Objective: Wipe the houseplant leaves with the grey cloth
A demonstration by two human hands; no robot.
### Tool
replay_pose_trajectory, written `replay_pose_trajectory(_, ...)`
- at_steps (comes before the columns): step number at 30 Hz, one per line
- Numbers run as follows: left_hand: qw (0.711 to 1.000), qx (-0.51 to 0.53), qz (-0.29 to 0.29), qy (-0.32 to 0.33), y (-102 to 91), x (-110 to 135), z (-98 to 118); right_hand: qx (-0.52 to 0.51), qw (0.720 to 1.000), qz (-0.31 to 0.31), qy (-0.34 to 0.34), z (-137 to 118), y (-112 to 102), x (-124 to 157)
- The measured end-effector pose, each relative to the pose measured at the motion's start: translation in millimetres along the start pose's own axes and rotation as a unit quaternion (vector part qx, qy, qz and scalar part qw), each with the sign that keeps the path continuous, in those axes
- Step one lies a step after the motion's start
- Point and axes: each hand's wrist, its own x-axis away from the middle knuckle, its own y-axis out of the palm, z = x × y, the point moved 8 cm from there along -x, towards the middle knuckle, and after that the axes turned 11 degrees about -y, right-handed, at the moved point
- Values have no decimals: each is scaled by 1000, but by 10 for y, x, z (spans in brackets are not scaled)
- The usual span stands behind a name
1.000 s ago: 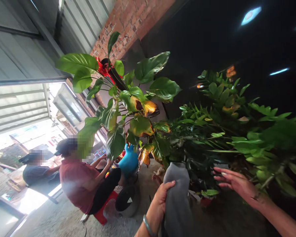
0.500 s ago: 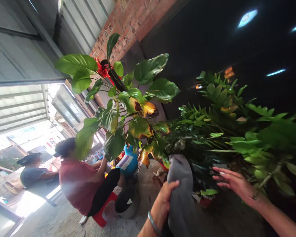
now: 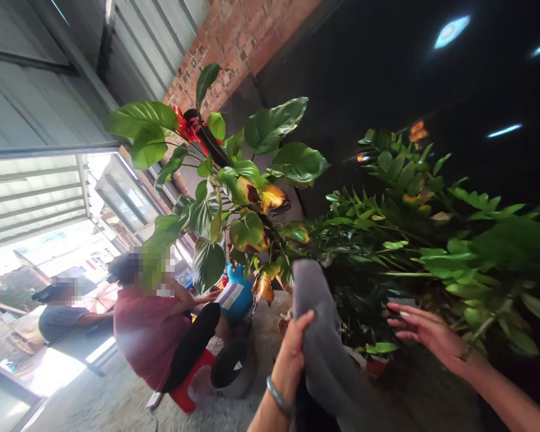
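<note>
My left hand (image 3: 292,345), with a bangle on its wrist, is closed on the near side of a long grey cloth (image 3: 321,324). The thumb presses on its face. The cloth rises to a rounded upper end and hangs down to the lower edge of the view; I cannot make out what is inside it, if anything. Off to the right, my right hand (image 3: 427,333) is held out with its fingers stretched and nothing in them. It is nearest to the dark green leafy plants (image 3: 468,264), apart from the cloth.
A big-leaved plant (image 3: 207,264) with some yellowed leaves leans across the middle. At left a person in a red shirt (image 3: 150,333) sits on a red stool (image 3: 191,384), with another person (image 3: 63,318) beyond. A dark bucket (image 3: 231,372) and a blue rounded object (image 3: 237,303) stand nearby.
My left hand and the grey cloth have shifted a little left, and the cloth's upper end has risen. My right hand has barely moved. The person in red has moved slightly right.
</note>
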Motion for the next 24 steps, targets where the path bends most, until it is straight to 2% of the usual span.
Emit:
replay_pose_trajectory(2,999,-22,-44,-4,-82,-36,-274,1,1000,20,-3,14,-53,-1)
replay_pose_trajectory(4,997,-19,-77,-7,-125,34,-343,-2,1000,18,4,12,-77,3)
replay_pose_trajectory(6,998,1,-64,-20,-127,163,-190,-7,1000,-2,12,-12,-63,8)
replay_pose_trajectory(7,999,18,-39,-24,-115,230,-53,-10,1000,-13,16,-28,-47,10)
replay_pose_trajectory(10,992,118,2,35,23,380,451,-15,1000,-22,16,-76,-9,11)
replay_pose_trajectory(12,988,144,4,55,129,372,558,-14,1000,-21,17,-84,18,13)
replay_pose_trajectory(14,994,108,11,17,164,276,354,-8,1000,-19,12,-86,35,17)
replay_pose_trajectory(17,997,-13,21,-67,58,137,-238,3,1000,-11,4,-71,25,26)
replay_pose_trajectory(19,994,-63,10,-83,-32,124,-521,3,1000,-1,5,-40,-3,36)
replay_pose_trajectory(21,994,-52,2,-92,-83,177,-598,5,1000,2,0,-16,-28,42)
replay_pose_trajectory(22,995,-29,4,-96,-84,218,-551,6,1000,1,-9,-19,-35,41)
replay_pose_trajectory(24,997,32,7,-76,-14,302,-284,9,1000,-6,-28,-40,-38,31)
